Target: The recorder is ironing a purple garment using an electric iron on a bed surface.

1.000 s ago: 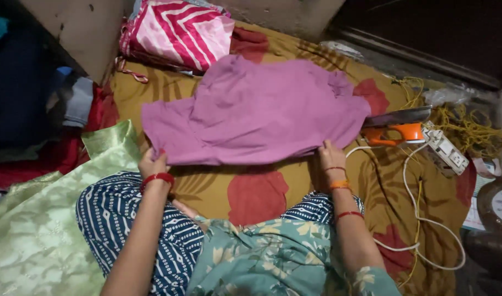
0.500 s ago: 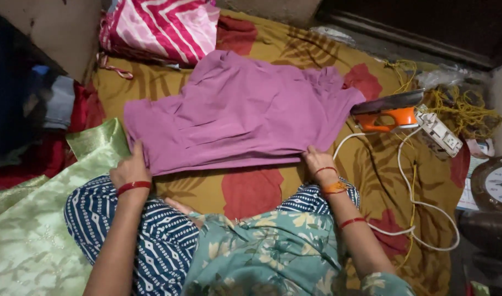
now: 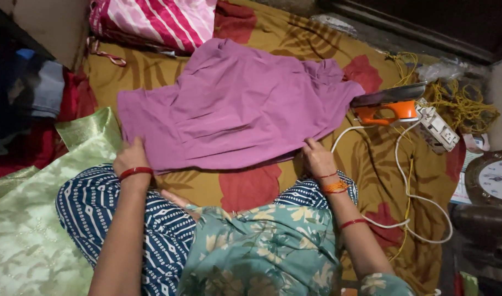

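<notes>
The purple garment [image 3: 234,109] lies spread at frame centre on the floral bedsheet [image 3: 245,186], shifted left of where it lay before. The left hand [image 3: 131,156] and right hand [image 3: 316,158] still pinch its near hem corners, now lower in frame. The orange iron [image 3: 387,107] rests right of it.

purple garment [image 3: 234,109], orange iron [image 3: 387,109], floral sheet [image 3: 245,186]
</notes>
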